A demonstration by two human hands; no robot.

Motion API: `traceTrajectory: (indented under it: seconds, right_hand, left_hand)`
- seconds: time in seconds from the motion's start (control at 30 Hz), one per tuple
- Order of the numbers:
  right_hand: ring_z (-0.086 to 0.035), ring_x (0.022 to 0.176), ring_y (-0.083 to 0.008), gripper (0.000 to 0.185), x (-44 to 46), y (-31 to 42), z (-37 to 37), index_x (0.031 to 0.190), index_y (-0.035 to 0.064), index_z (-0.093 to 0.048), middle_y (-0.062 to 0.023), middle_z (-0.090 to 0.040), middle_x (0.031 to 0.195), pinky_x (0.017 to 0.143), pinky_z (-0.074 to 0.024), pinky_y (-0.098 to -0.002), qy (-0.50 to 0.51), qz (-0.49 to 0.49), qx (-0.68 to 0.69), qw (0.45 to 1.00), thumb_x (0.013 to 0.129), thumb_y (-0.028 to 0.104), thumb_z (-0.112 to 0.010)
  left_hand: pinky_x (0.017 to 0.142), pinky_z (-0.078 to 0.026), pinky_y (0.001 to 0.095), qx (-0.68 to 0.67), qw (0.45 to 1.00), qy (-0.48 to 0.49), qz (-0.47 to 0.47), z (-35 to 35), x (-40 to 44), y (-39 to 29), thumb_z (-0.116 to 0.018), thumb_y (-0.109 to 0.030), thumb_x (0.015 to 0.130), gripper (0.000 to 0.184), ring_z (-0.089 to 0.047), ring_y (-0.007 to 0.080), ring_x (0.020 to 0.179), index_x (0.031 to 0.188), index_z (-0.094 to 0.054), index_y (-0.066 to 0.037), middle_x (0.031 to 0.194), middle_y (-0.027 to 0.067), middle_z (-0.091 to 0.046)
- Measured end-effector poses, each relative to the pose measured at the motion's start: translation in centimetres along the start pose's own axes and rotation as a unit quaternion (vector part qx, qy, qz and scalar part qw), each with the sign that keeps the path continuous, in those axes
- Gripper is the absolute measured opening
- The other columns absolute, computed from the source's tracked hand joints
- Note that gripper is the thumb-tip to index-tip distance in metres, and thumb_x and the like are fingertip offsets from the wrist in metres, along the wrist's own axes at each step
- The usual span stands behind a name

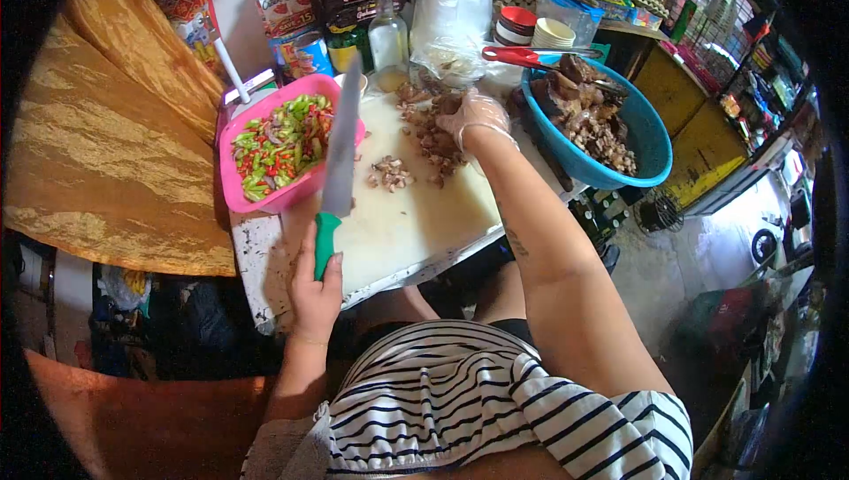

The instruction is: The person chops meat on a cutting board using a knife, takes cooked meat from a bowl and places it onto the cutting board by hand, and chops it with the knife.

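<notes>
My left hand (316,281) is wrapped around the green handle of a large kitchen knife (340,157), its broad blade pointing up and away over the board's left side. In a clear plastic glove, my right hand (478,117) is curled down on the chopped meat (439,145) at the back of the white cutting board (416,223); its fingertips are partly hidden. A smaller heap of diced meat (389,174) lies nearer the middle of the board. Left of the knife, a pink basin (232,166) holds sliced green and red chilies (281,144) with onion.
At the right stands a blue basin (650,157) of cooked meat (588,108), with red-handled tongs (522,55) across its rim. A glass bottle (387,38), plastic bags (447,20), stacked bowls (553,33) and packets line the back. A gold curtain (115,144) hangs at left.
</notes>
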State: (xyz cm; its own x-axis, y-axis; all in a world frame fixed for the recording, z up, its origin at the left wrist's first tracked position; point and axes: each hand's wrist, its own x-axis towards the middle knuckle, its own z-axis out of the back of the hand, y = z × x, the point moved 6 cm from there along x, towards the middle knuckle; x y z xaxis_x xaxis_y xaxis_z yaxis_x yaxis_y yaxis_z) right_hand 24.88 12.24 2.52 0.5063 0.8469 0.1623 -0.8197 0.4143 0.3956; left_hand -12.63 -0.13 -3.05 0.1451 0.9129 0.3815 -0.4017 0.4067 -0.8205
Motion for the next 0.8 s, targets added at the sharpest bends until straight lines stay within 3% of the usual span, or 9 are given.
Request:
traceTrajectory:
  seconds: [0.2,0.3,0.33,0.4,0.43,0.53,0.67,0.73,0.8]
  right_hand:
    - [-0.073,0.104,-0.0382,0.048,4.3,-2.2,-1.4,0.108,-0.0008,-0.076,-0.0208,-0.075,0.114,0.093,-0.0576,-0.0434,0.104,-0.039,0.143,0.983,0.072,0.029,-0.084]
    - [-0.071,0.09,-0.0302,0.045,2.7,-2.1,1.5,0.109,-0.0027,-0.074,-0.0191,-0.075,0.105,0.083,-0.0562,-0.0394,0.012,-0.078,0.271,0.959,0.071,0.02,-0.083]
    - [-0.068,0.08,-0.0242,0.042,3.0,-2.0,1.9,0.108,-0.005,-0.073,-0.0162,-0.075,0.098,0.074,-0.0553,-0.0373,-0.01,-0.064,0.313,0.948,0.072,0.015,-0.081]
    - [-0.068,0.078,-0.0229,0.041,2.4,-1.9,3.5,0.112,-0.0044,-0.069,-0.0165,-0.074,0.1,0.073,-0.0554,-0.0377,-0.01,-0.055,0.406,0.912,0.074,0.01,-0.078]
    - [-0.066,0.078,-0.0213,0.042,2.5,-2.1,3.1,0.115,-0.0046,-0.065,-0.0155,-0.072,0.103,0.071,-0.0551,-0.038,0.03,-0.06,0.513,0.856,0.076,0.005,-0.076]
    - [-0.065,0.078,-0.0213,0.044,4.1,-3.7,2.4,0.117,-0.0046,-0.062,-0.0133,-0.07,0.103,0.069,-0.0551,-0.0382,0.007,-0.026,0.579,0.815,0.076,0.004,-0.076]
    - [-0.065,0.085,-0.0207,0.046,1.8,-5.0,3.2,0.119,-0.003,-0.061,-0.0108,-0.07,0.103,0.079,-0.0547,-0.0353,-0.07,0.039,0.447,0.891,0.077,0.005,-0.077]
    - [-0.073,0.103,-0.0322,0.05,0.0,-5.2,3.2,0.12,0.0014,-0.068,-0.0206,-0.075,0.111,0.094,-0.054,-0.0383,-0.08,0.008,0.335,0.939,0.074,0.015,-0.082]
    - [-0.071,0.108,-0.0357,0.052,0.1,-5.4,1.0,0.121,0.0023,-0.068,-0.0243,-0.073,0.113,0.098,-0.0533,-0.0407,-0.123,0.1,0.322,0.933,0.073,0.016,-0.083]
  left_hand:
    - [0.091,-0.054,0.0414,0.101,0.976,0.178,-0.082,2.1,-0.5,-5.4,-0.074,-0.006,0.088,0.057,-0.07,0.0391,0.102,0.143,-0.059,-0.005,0.113,0.0247,-0.071]
    - [0.088,-0.053,0.044,0.079,0.957,0.252,-0.124,1.0,-0.6,-6.1,-0.074,-0.009,0.088,0.056,-0.068,0.0401,0.096,0.143,-0.059,-0.007,0.108,0.025,-0.07]
    - [0.092,-0.052,0.0425,0.089,0.955,0.267,-0.092,0.4,-0.4,-6.1,-0.073,-0.009,0.089,0.057,-0.068,0.0383,0.102,0.143,-0.059,-0.006,0.114,0.0244,-0.07]
    - [0.1,-0.051,0.0395,0.108,0.948,0.299,-0.031,-1.0,0.1,-6.3,-0.073,-0.01,0.089,0.057,-0.068,0.0348,0.115,0.144,-0.058,-0.005,0.125,0.0232,-0.069]
    - [0.099,-0.051,0.0408,0.1,0.95,0.293,-0.04,-1.6,0.5,-6.1,-0.072,-0.011,0.09,0.056,-0.068,0.0374,0.114,0.144,-0.058,-0.005,0.125,0.0245,-0.069]
    - [0.099,-0.051,0.0419,0.117,0.948,0.295,-0.027,-2.3,2.0,-6.8,-0.071,-0.01,0.09,0.055,-0.068,0.0401,0.113,0.143,-0.059,-0.006,0.124,0.0255,-0.069]
    - [0.092,-0.052,0.0485,0.127,0.955,0.256,-0.083,-1.6,2.7,-7.0,-0.07,-0.013,0.091,0.056,-0.066,0.0455,0.102,0.145,-0.057,-0.007,0.111,0.0281,-0.069]
    - [0.093,-0.053,0.0473,0.125,0.958,0.254,-0.051,-1.3,2.6,-5.8,-0.071,-0.012,0.09,0.056,-0.067,0.0457,0.105,0.144,-0.057,-0.006,0.116,0.0292,-0.068]
    - [0.094,-0.053,0.0468,0.122,0.962,0.24,-0.05,-1.1,2.3,-5.4,-0.071,-0.012,0.09,0.056,-0.067,0.0457,0.107,0.144,-0.057,-0.006,0.117,0.03,-0.068]
